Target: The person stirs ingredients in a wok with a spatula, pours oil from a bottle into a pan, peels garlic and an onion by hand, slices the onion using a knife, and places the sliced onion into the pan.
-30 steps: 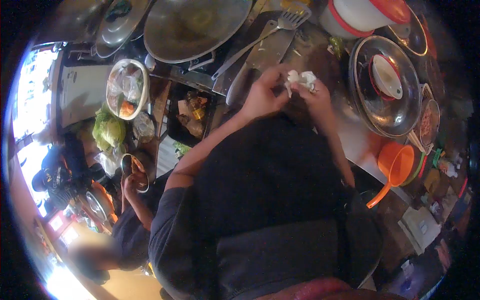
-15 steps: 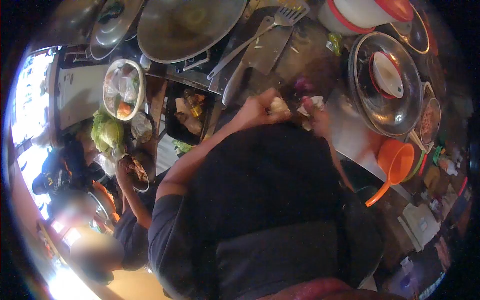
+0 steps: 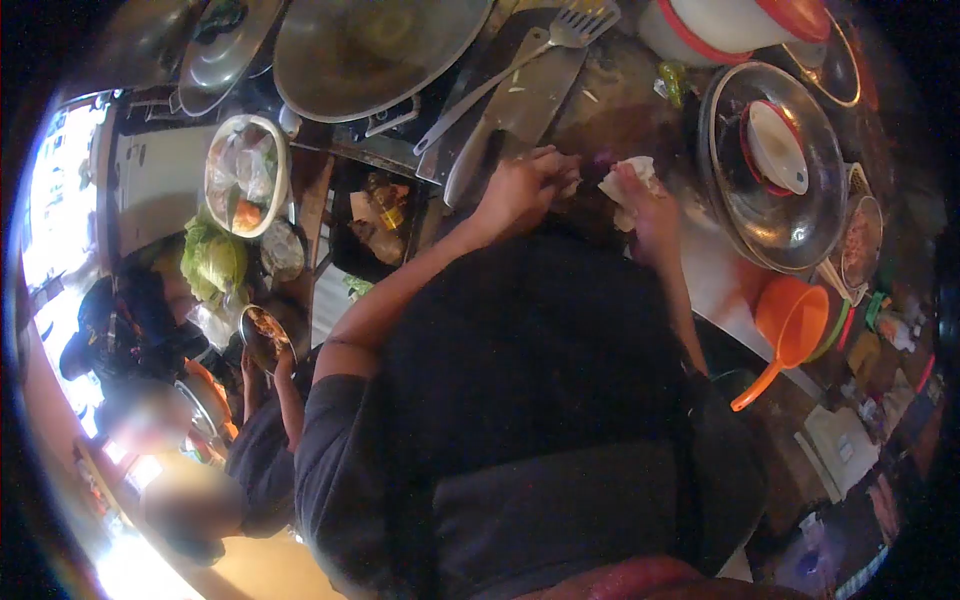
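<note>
My left hand (image 3: 520,190) is closed, its fingers bent around a small pale piece that barely shows at the fingertips. Opposite it, my right hand (image 3: 652,212) grips a whitish, papery-looking piece (image 3: 632,178); its exact kind is unclear. Between the hands, a small purple thing (image 3: 604,158), perhaps an onion, lies on the dark counter. Just beyond my left hand are a broad-bladed knife (image 3: 468,165) and a cutting board (image 3: 545,85), with a slotted metal spatula (image 3: 515,68) lying across the board.
A large wok (image 3: 375,55) stands at the back. On the right are a metal basin (image 3: 725,200) and an orange dipper (image 3: 792,325). A tub of bagged food (image 3: 212,185) and a cabbage (image 3: 214,262) sit left. Another person holds a bowl of food (image 3: 268,335) there.
My hands have lifted slightly, and the pale piece at my left hand is now mostly covered by fingers. The whitish piece in my right hand shows more. The other person's bowl has tilted, with both hands on it.
</note>
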Demonstrator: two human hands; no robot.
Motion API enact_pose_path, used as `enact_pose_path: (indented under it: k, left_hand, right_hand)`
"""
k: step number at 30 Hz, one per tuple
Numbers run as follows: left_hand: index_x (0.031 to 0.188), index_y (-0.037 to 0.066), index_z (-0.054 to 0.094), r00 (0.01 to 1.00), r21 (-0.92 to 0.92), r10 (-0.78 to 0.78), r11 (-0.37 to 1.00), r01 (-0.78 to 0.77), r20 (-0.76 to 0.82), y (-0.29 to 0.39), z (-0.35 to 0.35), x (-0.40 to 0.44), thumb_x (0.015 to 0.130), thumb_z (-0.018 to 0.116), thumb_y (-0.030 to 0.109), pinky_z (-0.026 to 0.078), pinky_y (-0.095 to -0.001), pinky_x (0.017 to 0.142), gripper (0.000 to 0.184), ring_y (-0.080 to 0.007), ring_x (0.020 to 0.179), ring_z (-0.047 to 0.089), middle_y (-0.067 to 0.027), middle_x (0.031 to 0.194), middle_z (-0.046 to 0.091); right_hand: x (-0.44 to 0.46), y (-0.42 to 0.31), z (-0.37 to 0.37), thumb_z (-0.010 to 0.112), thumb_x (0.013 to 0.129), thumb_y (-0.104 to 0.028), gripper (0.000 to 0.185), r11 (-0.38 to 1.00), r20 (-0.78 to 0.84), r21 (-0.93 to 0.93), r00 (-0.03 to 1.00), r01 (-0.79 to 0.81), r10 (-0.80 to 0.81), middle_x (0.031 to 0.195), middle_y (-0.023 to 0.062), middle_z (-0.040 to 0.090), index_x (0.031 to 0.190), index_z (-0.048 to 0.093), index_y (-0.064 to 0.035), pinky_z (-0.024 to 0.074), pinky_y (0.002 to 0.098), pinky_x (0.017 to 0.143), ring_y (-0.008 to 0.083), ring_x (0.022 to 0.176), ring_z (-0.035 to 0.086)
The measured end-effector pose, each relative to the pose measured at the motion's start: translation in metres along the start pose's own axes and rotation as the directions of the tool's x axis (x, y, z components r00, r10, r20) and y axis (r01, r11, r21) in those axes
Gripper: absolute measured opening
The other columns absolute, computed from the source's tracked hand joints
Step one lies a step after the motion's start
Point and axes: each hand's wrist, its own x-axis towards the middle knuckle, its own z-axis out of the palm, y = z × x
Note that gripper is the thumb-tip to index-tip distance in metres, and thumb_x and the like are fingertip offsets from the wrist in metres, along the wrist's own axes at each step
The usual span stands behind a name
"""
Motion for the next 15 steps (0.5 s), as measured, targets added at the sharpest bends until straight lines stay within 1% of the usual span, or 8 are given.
enact_pose_path:
  k: [2, 3, 5, 6, 8, 9, 10, 15]
  left_hand:
    - [0.107, 0.009, 0.063, 0.977, 0.167, 0.185, 0.972, -0.166, -0.106, 0.004, 0.000, 0.004, 0.083, 0.062, 0.013, 0.048, -0.0411, 0.087, 0.025, -0.0336, 0.109, 0.056, -0.0128, 0.106, 0.064]
    - [0.107, 0.009, 0.063, 0.976, 0.169, 0.186, 0.972, -0.166, -0.110, 0.010, 0.000, 0.005, 0.083, 0.062, 0.013, 0.048, -0.0411, 0.087, 0.025, -0.0336, 0.109, 0.056, -0.0128, 0.106, 0.064]
    - [0.111, 0.010, 0.061, 0.968, -0.174, 0.192, 0.960, -0.219, -0.161, 0.025, -0.001, 0.003, 0.081, 0.064, 0.014, 0.047, -0.0428, 0.089, 0.031, -0.0333, 0.111, 0.055, -0.0115, 0.110, 0.063]
    - [0.111, 0.010, 0.061, 0.965, -0.156, 0.184, 0.964, -0.214, -0.188, 0.024, 0.003, 0.003, 0.081, 0.064, 0.014, 0.047, -0.0428, 0.089, 0.031, -0.0333, 0.111, 0.055, -0.0115, 0.110, 0.063]
    - [0.109, 0.011, 0.063, 0.941, -0.046, 0.335, 0.940, -0.337, -0.046, 0.018, 0.008, 0.001, 0.078, 0.066, 0.013, 0.048, -0.0420, 0.088, 0.031, -0.0323, 0.108, 0.056, -0.0112, 0.112, 0.061]
    - [0.108, 0.010, 0.063, 0.936, -0.034, 0.346, 0.937, -0.348, -0.057, 0.022, 0.002, -0.001, 0.076, 0.066, 0.008, 0.049, -0.0388, 0.087, 0.033, -0.0323, 0.103, 0.058, -0.0112, 0.111, 0.061]
    - [0.108, 0.010, 0.064, 0.931, -0.025, 0.360, 0.932, -0.362, -0.067, 0.026, -0.005, -0.002, 0.074, 0.066, 0.002, 0.050, -0.0356, 0.086, 0.035, -0.0323, 0.099, 0.061, -0.0112, 0.110, 0.062]
    - [0.104, 0.009, 0.066, 0.930, -0.093, 0.235, 0.958, -0.270, -0.283, 0.016, -0.018, -0.022, 0.073, 0.066, 0.000, 0.051, -0.0351, 0.079, 0.032, -0.0301, 0.091, 0.064, -0.0098, 0.101, 0.065]
  right_hand:
    - [0.000, -0.003, 0.009, 0.064, 0.088, -0.032, 0.032, 0.996, 0.012, 0.083, 1.000, 0.017, -0.018, 0.091, 0.0035, 0.065, 0.105, 0.063, -0.0053, 0.0474, 0.0260, 0.066, 0.0114, 0.073, 0.060]
    - [0.000, -0.003, 0.011, 0.065, 0.087, -0.037, 0.036, 0.986, 0.022, 0.166, 0.999, 0.030, -0.034, 0.089, 0.0035, 0.066, 0.104, 0.064, -0.0048, 0.0469, 0.0266, 0.065, 0.0117, 0.071, 0.059]
    - [0.001, -0.003, 0.008, 0.062, 0.089, -0.037, 0.037, 0.997, 0.050, 0.016, 0.995, 0.080, -0.081, 0.093, 0.0042, 0.065, 0.107, 0.062, -0.0045, 0.0470, 0.0262, 0.069, 0.0121, 0.077, 0.059]
    - [0.004, -0.002, 0.009, 0.060, 0.090, -0.036, 0.038, 0.983, 0.092, -0.126, 0.988, 0.134, -0.123, 0.096, 0.0049, 0.064, 0.111, 0.060, -0.0041, 0.0472, 0.0258, 0.073, 0.0126, 0.083, 0.060]
    - [0.015, 0.009, 0.009, 0.056, 0.092, -0.036, 0.039, 0.995, 0.185, -0.041, 0.979, 0.089, -0.080, 0.098, 0.0053, 0.062, 0.114, 0.058, -0.0040, 0.0466, 0.0260, 0.075, 0.0129, 0.088, 0.059]
    - [0.025, 0.017, 0.004, 0.053, 0.093, -0.036, 0.040, 0.999, 0.234, 0.035, 0.972, 0.024, -0.032, 0.100, 0.0056, 0.061, 0.117, 0.056, -0.0038, 0.0461, 0.0262, 0.078, 0.0132, 0.092, 0.058]
    - [0.045, 0.034, -0.015, 0.051, 0.095, -0.037, 0.040, 0.999, 0.267, -0.032, 0.964, 0.030, -0.020, 0.101, 0.0062, 0.060, 0.118, 0.055, -0.0043, 0.0460, 0.0269, 0.078, 0.0137, 0.093, 0.057]
    - [0.002, -0.010, 0.009, 0.047, 0.096, -0.037, 0.039, 0.992, 0.347, -0.128, 0.937, 0.002, 0.043, 0.101, 0.0068, 0.060, 0.118, 0.053, -0.0051, 0.0464, 0.0284, 0.077, 0.0149, 0.090, 0.057]
